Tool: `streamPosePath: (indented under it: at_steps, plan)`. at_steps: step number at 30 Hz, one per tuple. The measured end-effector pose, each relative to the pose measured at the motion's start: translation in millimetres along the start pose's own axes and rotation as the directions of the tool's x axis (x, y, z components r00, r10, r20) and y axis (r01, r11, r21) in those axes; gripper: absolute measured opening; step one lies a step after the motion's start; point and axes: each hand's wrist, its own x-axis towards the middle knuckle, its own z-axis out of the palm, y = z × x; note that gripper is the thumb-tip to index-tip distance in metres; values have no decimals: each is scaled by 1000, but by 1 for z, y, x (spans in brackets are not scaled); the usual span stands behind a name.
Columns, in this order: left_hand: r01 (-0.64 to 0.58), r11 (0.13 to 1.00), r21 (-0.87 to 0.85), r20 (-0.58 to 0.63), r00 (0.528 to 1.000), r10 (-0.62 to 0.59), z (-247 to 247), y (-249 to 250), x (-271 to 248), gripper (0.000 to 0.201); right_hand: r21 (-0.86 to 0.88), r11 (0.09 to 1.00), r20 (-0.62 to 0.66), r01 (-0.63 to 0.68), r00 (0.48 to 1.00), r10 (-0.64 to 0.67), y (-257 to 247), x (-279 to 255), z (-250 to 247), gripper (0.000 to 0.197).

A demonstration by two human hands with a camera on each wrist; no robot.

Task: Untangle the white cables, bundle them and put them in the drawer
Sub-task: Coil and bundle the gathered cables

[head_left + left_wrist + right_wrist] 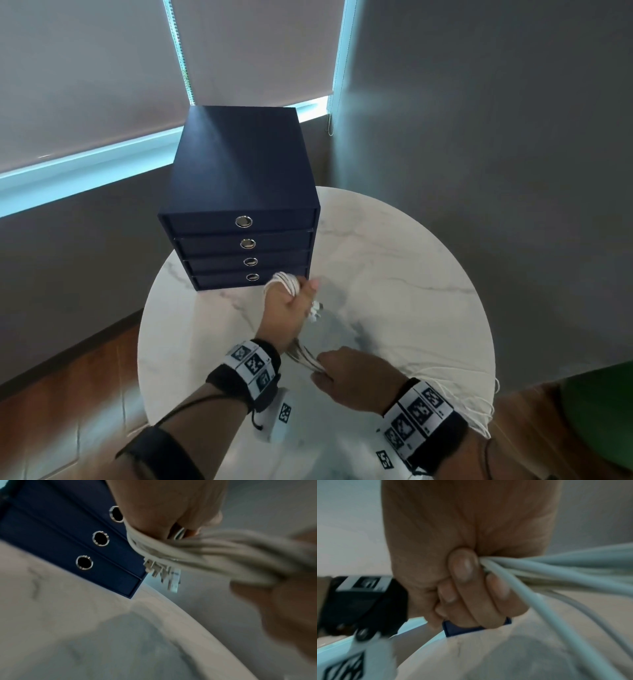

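Several white cables [287,281] are looped around my left hand [291,305], which grips them just in front of the bottom drawer of a navy drawer unit [239,164]. All its drawers are shut. Connector ends [164,574] hang below the coil [188,550]. From there a strand of cables [305,356] runs back to my right hand [346,373], whose curled fingers [465,581] clamp the cables [556,574] in a fist. The loose remainder [479,407] trails over the table's right edge.
The drawer unit stands at the back left of a round white marble table [394,246], whose edges are close on all sides. A printed marker tag [383,459] lies near the front edge. Something green [603,411] sits past the right edge. Wooden floor shows on the left.
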Motion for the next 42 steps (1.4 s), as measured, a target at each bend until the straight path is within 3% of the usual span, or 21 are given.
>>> streamPosePath:
  at_steps: [3, 5, 10, 13, 15, 17, 20, 22, 24, 26, 30, 33, 36, 39, 42]
  plan:
    - [23, 977, 211, 306, 948, -88, 0, -20, -5, 50, -58, 998, -1, 29, 1000, -29, 9, -1, -26, 24]
    - [-45, 951, 307, 425, 900, -95, 1, -20, -7, 45, -53, 998, -3, 25, 1000, -25, 16, -4, -54, 18]
    - [76, 986, 152, 569, 808, -150, 9, 13, -16, 72, 74, 996, -108, -55, 992, 63, 41, -1, -114, 16]
    - [179, 984, 3, 646, 751, -139, 18, 31, -17, 50, 179, 983, -207, -38, 975, 75, 54, 11, -134, 20]
    - [281, 953, -110, 668, 731, -139, 22, 39, -16, 46, 278, 960, -253, 16, 966, 57, 58, 21, -135, 24]
    - [392, 889, -238, 679, 721, -136, 25, 48, -16, 44, 459, 881, -279, 119, 960, 16, 53, 31, -125, 19]
    - [501, 758, -418, 696, 713, -88, 22, 64, -12, 20, 740, 639, -280, 210, 960, 9, 38, 38, -102, 15]
    - [499, 728, -471, 694, 718, -43, 17, 69, -9, 20, 849, 508, -207, 144, 976, 69, 31, 36, -90, 15]
    - [477, 736, -480, 680, 733, -31, 13, 67, -7, 26, 899, 433, -118, 67, 989, 91, 25, 35, -82, 23]
    - [432, 757, -490, 631, 775, -33, 11, 64, -5, 31, 889, 454, -127, 55, 984, 128, 22, 38, -79, 43]
    - [357, 788, -502, 471, 877, -98, 10, 58, -1, 41, 868, 476, -249, 141, 953, 171, 20, 48, -82, 32]
    - [358, 815, -455, 404, 899, -169, 9, 55, 3, 40, 889, 433, -241, 151, 957, 160, 25, 50, -87, 45]
    - [376, 795, -476, 331, 914, -235, 10, 52, 3, 39, 876, 446, -248, 183, 965, 91, 26, 48, -91, 53]
    - [373, 781, -501, 271, 925, -267, 11, 51, 3, 45, 852, 483, -266, 201, 961, 71, 30, 51, -86, 38]
    - [361, 789, -497, 301, 925, -234, 7, 53, 1, 51, 826, 519, -281, 219, 959, 42, 33, 53, -82, 20]
